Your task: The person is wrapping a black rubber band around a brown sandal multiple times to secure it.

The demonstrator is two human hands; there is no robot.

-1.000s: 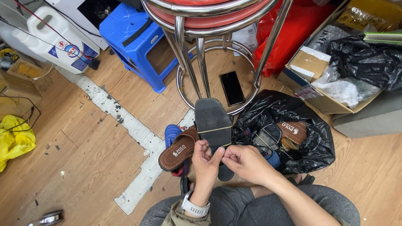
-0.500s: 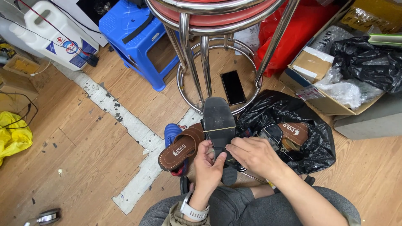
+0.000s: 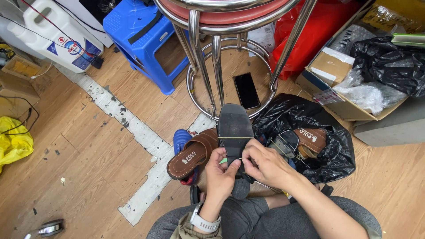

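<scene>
- Left hand [image 3: 220,170] and right hand [image 3: 264,164] both pinch a thin pale thread [image 3: 234,138] across the upturned black rubber sandal sole [image 3: 234,126].
- The sole's long axis points away from them.

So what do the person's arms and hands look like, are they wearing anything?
Both hands are bare, with no gloves or rings that show. The left hand has a watch with a white strap on its wrist, with an olive sleeve edge just below. The right hand and its forearm are uncovered.
</scene>
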